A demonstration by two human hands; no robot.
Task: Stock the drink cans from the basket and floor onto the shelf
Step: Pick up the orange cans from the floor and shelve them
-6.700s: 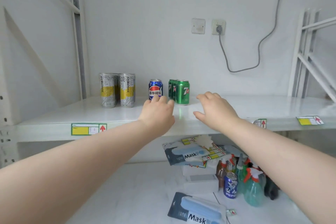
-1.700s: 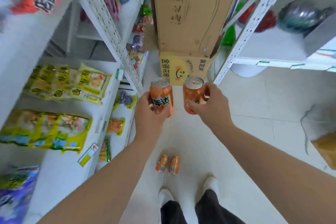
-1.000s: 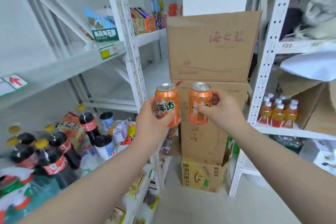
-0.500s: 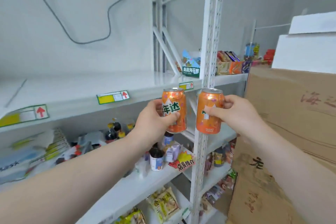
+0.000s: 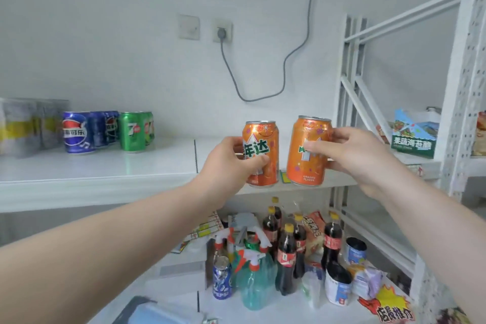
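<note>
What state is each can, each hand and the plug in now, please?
Left orange can: upright, gripped by left hand.
Right orange can: upright, gripped by right hand.
Pepsi cans: upright on shelf.
7UP cans: upright on shelf.
Plug: in socket.

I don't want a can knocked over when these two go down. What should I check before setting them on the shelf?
1. Grip of the left hand on its orange metal drink can, held upright: ok.
2. Grip of the right hand on the second orange drink can, held upright: ok.
3. Gap between the two held cans: ok, they are apart.
4. Bare space on the white metal shelf to the right of the green cans: ok.
5. Both held cans past the shelf's front edge: cannot tell from this view.
</note>
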